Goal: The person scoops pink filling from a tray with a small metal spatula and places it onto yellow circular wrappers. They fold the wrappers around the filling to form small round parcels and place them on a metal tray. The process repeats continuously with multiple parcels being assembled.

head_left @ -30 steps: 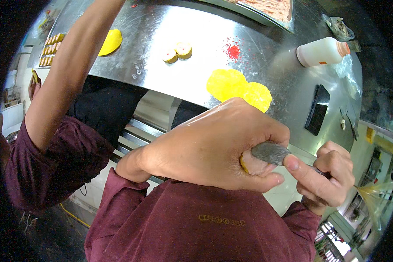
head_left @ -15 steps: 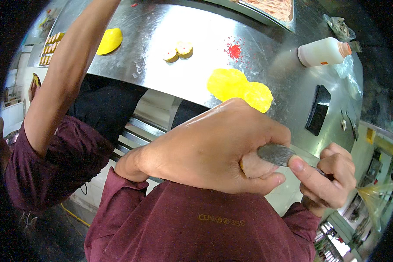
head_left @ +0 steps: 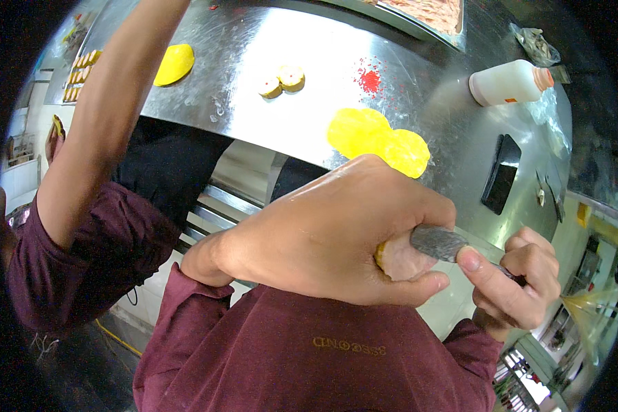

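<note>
Left hand [head_left: 329, 240] has a closed grip cupping a yellow wrapper [head_left: 391, 261] with filling, near the desk [head_left: 254, 82] edge, right hand [head_left: 522, 281] gripping a spatula [head_left: 438, 242] pressing in; I'd say go shallow so the wrapper won't tear.

We saw a table [head_left: 309, 75] of brushed stainless steel, glossy and streaked with smears. The flat yellow dough rounds [head_left: 378, 141] on it looked soft and matt. At the far right lay a white plastic bottle [head_left: 505, 84], smooth and dull, with crinkled clear film beside it. The spatula blade [head_left: 436, 242] between our hands was grey metal, mottled and dull. Our maroon shirt [head_left: 309, 357] was matt woven cloth. A black slab [head_left: 500, 174] looked smooth and glossy.
</note>
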`<state>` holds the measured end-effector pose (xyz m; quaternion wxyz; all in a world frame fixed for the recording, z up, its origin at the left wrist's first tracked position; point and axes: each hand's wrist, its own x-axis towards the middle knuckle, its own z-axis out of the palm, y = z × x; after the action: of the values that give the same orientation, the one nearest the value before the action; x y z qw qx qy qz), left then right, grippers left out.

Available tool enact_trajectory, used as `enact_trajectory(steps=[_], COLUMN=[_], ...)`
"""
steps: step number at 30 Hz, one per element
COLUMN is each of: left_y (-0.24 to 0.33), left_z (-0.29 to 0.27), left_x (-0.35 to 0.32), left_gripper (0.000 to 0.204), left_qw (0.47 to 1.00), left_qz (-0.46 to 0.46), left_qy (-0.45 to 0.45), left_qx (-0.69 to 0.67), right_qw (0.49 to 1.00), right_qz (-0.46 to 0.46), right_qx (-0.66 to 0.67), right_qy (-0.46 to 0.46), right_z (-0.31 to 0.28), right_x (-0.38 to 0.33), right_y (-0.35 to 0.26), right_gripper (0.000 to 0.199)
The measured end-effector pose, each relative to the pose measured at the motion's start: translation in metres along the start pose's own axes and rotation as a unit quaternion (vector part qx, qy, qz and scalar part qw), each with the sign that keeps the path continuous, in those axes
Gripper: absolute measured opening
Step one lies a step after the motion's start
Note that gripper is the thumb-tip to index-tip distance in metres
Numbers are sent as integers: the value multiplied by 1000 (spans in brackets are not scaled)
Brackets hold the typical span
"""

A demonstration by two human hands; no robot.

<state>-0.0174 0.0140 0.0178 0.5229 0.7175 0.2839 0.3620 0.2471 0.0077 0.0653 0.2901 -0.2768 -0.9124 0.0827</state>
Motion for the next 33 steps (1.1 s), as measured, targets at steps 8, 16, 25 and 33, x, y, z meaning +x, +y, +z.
enact_trajectory(steps=[8,16,25,33], left_y=[7,-3,9,2], left_z=[-8,6,-7,5], left_x=[-3,3,-5,4], left_gripper=[30,35,33,33], left_qw=[980,1000,986,1000], left_qz=[-103,-3,-109,20], left_qy=[-1,-17,8,9], left_qx=[-173,-13,-124,-10], right_qw=[1000,1000,999,1000], right_qz=[14,-1,19,30], right_qx=[7,26,-11,11], right_qy=[7,-14,26,-2], right_z=[-12,-7,-7,-4], right_x=[-4,0,-5,-3], right_y=[3,-2,0,-5], right_gripper=[43,50,48,46])
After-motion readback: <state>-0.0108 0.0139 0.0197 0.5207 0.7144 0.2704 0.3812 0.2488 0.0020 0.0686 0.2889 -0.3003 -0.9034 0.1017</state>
